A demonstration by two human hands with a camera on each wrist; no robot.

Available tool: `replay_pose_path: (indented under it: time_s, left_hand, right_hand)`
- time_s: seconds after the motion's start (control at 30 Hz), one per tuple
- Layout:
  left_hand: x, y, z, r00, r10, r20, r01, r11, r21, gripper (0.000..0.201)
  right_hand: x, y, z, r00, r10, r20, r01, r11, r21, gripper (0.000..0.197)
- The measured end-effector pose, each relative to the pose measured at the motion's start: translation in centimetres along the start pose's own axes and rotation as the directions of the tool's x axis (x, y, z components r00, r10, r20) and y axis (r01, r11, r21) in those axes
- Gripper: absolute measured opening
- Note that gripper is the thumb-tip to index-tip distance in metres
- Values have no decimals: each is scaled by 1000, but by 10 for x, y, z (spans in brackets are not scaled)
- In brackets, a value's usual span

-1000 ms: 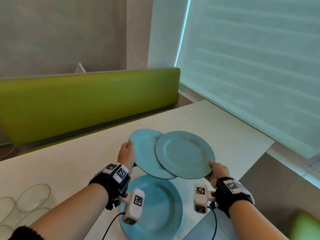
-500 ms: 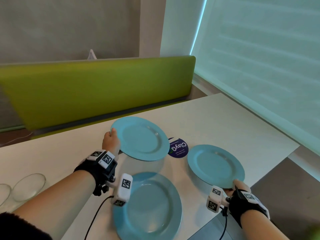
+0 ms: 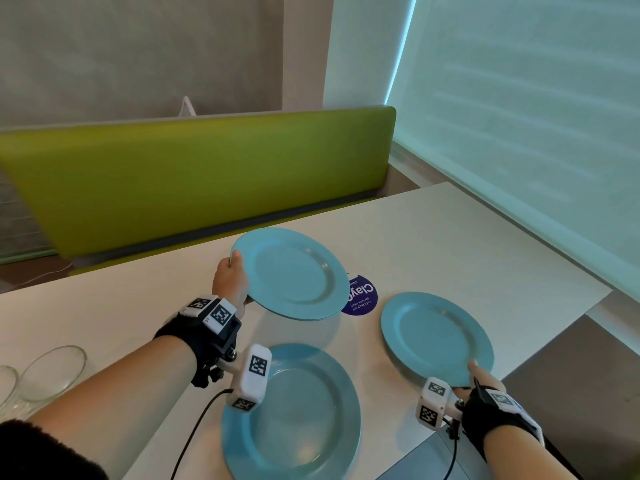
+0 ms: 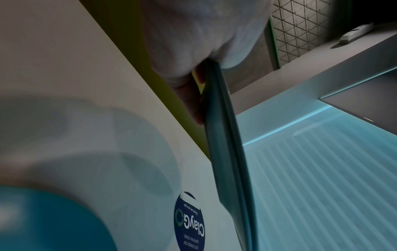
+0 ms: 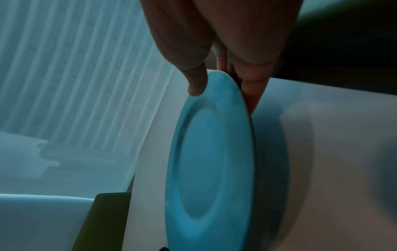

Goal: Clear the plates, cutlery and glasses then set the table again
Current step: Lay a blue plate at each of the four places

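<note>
My left hand (image 3: 231, 277) pinches the near-left rim of a blue plate (image 3: 291, 273) held above the white table (image 3: 450, 237); in the left wrist view that plate (image 4: 227, 152) shows edge-on, thumb above and fingers below. My right hand (image 3: 479, 374) pinches the near rim of a second blue plate (image 3: 434, 336) low at the table's right edge, thumb on top in the right wrist view, where the plate (image 5: 210, 161) is close over the table. A third blue plate (image 3: 294, 414) lies flat at the near edge between my arms.
A round dark blue sticker (image 3: 362, 297) lies on the table between the plates. Clear glass bowls (image 3: 48, 372) stand at the near left. A green bench back (image 3: 194, 174) runs behind the table, a window blind (image 3: 536, 116) to the right.
The two held plates, overlapping a second ago, have moved apart. The left one went left, the right one went right and down toward the table. The sticker came into view.
</note>
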State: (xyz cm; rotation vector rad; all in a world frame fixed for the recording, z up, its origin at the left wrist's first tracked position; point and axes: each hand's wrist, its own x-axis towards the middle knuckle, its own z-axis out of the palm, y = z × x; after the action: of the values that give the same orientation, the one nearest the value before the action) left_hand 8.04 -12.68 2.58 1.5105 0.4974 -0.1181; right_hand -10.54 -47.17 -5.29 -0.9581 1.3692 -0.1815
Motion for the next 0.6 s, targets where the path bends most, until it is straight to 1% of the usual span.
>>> replay_pose_path:
  time_s: [0.1, 0.13, 0.23, 0.27, 0.37, 0.6]
  left_hand:
    - [-3, 1, 3, 1000, 2, 8, -2, 1000, 4, 46]
    - [-3, 0, 4, 1000, 5, 11, -5, 1000, 5, 46]
    - [-6, 0, 5, 1000, 2, 17, -2, 1000, 14, 47]
    - [-6, 0, 6, 1000, 2, 18, -3, 1000, 14, 47]
    - [-8, 1, 8, 1000, 4, 25, -5, 1000, 7, 45]
    - [-13, 6, 15, 999, 17, 36, -17, 1000, 2, 46]
  right_hand:
    - [2, -6, 0, 1000, 13, 12, -12, 999, -50, 43]
    - [-1, -7, 0, 1000, 13, -5, -13, 999, -50, 45]
    - [-2, -11, 0, 1000, 6, -15, -7, 998, -62, 40]
    - [-4, -12, 1, 1000, 1, -15, -1, 998, -61, 41]
    - [-1, -14, 3, 999, -24, -24, 23, 999, -37, 52]
    - [-2, -13, 6, 998, -61, -22, 58, 992, -113, 52]
